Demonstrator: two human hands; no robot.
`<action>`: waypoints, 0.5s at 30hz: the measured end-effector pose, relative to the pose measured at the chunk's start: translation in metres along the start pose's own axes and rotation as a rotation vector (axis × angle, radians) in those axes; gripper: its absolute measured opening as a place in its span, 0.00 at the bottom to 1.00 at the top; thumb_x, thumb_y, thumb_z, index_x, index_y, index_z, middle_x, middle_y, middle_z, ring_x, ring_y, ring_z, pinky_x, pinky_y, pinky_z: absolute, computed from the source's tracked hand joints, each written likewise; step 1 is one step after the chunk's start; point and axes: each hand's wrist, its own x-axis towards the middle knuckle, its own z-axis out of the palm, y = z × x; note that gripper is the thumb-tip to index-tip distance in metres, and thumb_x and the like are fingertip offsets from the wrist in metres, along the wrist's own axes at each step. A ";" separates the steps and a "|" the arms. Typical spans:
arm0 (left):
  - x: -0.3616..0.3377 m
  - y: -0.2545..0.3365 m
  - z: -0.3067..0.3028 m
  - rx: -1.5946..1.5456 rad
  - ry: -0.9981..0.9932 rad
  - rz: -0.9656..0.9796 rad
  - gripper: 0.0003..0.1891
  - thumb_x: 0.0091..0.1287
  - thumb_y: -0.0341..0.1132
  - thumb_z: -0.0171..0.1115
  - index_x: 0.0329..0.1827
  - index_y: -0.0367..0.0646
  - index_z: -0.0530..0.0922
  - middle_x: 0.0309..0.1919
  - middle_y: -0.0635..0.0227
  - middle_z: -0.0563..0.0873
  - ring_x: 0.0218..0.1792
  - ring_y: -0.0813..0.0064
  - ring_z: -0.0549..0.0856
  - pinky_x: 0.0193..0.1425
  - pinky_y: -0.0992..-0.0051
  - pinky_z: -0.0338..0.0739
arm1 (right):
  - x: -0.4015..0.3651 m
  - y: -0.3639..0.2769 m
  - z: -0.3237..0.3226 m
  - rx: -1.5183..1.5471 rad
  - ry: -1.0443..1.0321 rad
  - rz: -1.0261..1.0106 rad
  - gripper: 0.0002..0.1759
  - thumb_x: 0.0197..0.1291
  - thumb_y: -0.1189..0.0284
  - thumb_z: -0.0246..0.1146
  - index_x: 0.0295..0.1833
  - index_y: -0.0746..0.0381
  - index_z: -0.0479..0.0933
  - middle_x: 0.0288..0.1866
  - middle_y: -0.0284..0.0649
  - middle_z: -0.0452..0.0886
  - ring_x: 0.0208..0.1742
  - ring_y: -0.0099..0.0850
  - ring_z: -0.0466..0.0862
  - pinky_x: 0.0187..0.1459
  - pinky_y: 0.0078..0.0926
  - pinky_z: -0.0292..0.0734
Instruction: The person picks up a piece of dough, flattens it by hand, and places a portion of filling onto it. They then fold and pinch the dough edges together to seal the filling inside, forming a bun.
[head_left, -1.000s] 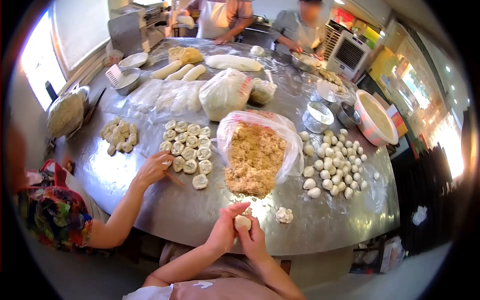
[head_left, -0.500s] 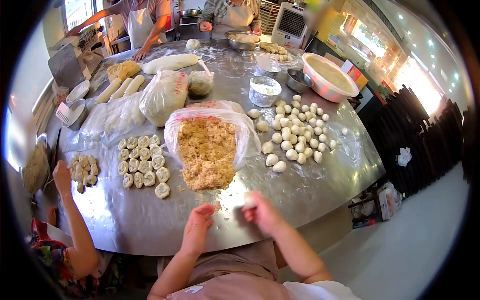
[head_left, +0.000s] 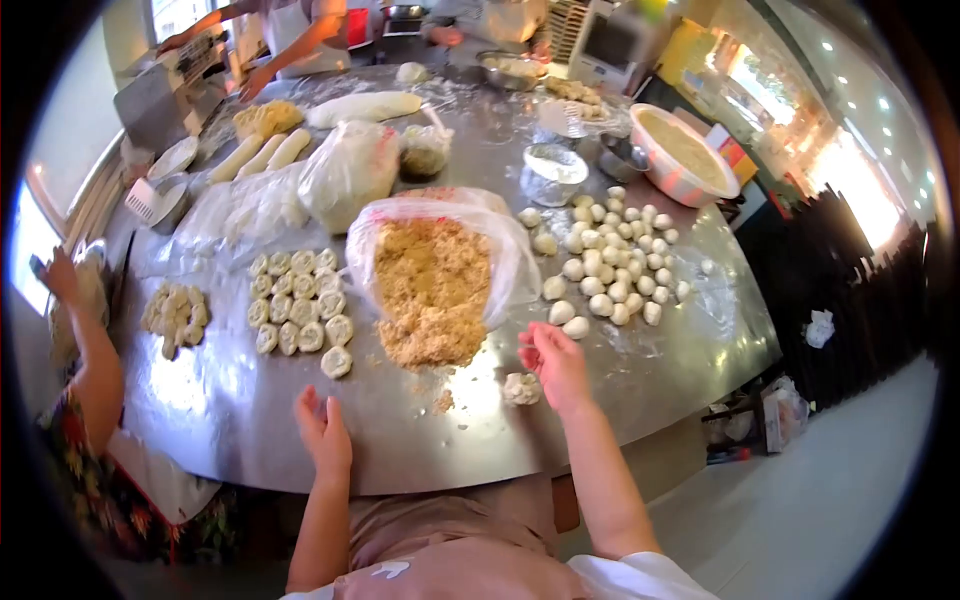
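My left hand [head_left: 325,437] hovers over the near edge of the steel table, empty, its thumb and fingers apart. To the right, my right hand [head_left: 557,367] is raised with fingers loosely bent and apart, nothing visible in it. Just below its fingers a rough-surfaced pale dough lump [head_left: 521,388] sits on the metal. Ahead lies crumbly orange-brown filling [head_left: 432,290] in an opened clear plastic bag [head_left: 515,250]. Beyond my right hand is a pile of smooth white dough balls [head_left: 610,255]. Left of the bag, swirl-topped dough pieces [head_left: 300,300] stand in rows.
Small dough pieces [head_left: 176,318] lie at far left, near another person's arm [head_left: 95,345]. Behind are dough rolls [head_left: 262,155], a filled plastic bag [head_left: 352,175], a flour tub [head_left: 553,174] and a large pink-white basin [head_left: 685,155]. Two people stand across the steel table [head_left: 420,440].
My right hand has let go of a pale dough lump, now on the table, and moved up and right. My left hand has moved left. The person at left raised their hand.
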 end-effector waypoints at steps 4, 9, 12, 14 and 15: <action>0.032 -0.013 -0.018 0.484 0.055 0.184 0.27 0.62 0.37 0.65 0.61 0.33 0.69 0.59 0.50 0.71 0.61 0.55 0.71 0.65 0.63 0.65 | -0.031 0.036 0.027 -0.184 0.084 0.039 0.12 0.70 0.67 0.58 0.53 0.62 0.76 0.41 0.35 0.82 0.33 0.19 0.79 0.36 0.16 0.75; 0.043 -0.004 0.005 0.641 0.150 0.084 0.28 0.61 0.44 0.65 0.59 0.35 0.72 0.59 0.49 0.72 0.63 0.52 0.68 0.68 0.56 0.60 | -0.057 0.072 0.042 -0.440 -0.037 -0.041 0.14 0.67 0.73 0.59 0.56 0.65 0.73 0.39 0.37 0.82 0.31 0.19 0.77 0.34 0.17 0.76; 0.048 0.000 0.018 0.673 0.137 0.072 0.26 0.61 0.46 0.66 0.57 0.39 0.75 0.57 0.54 0.75 0.61 0.54 0.71 0.67 0.58 0.61 | -0.062 0.105 0.046 -0.713 -0.059 -0.330 0.18 0.61 0.73 0.65 0.55 0.66 0.73 0.43 0.39 0.81 0.31 0.20 0.78 0.34 0.18 0.77; 0.052 0.007 0.024 0.667 -0.042 0.155 0.25 0.60 0.46 0.66 0.56 0.41 0.76 0.55 0.57 0.77 0.60 0.54 0.71 0.66 0.58 0.62 | -0.069 0.090 0.064 -0.865 -0.125 -0.431 0.28 0.50 0.73 0.73 0.56 0.65 0.72 0.58 0.45 0.74 0.30 0.24 0.78 0.37 0.22 0.78; 0.053 0.006 0.028 0.648 -0.035 0.165 0.22 0.58 0.45 0.69 0.50 0.43 0.76 0.50 0.63 0.80 0.57 0.56 0.72 0.63 0.59 0.63 | -0.071 0.086 0.069 -0.945 -0.135 -0.476 0.31 0.48 0.71 0.74 0.58 0.64 0.71 0.60 0.45 0.72 0.34 0.28 0.80 0.39 0.25 0.79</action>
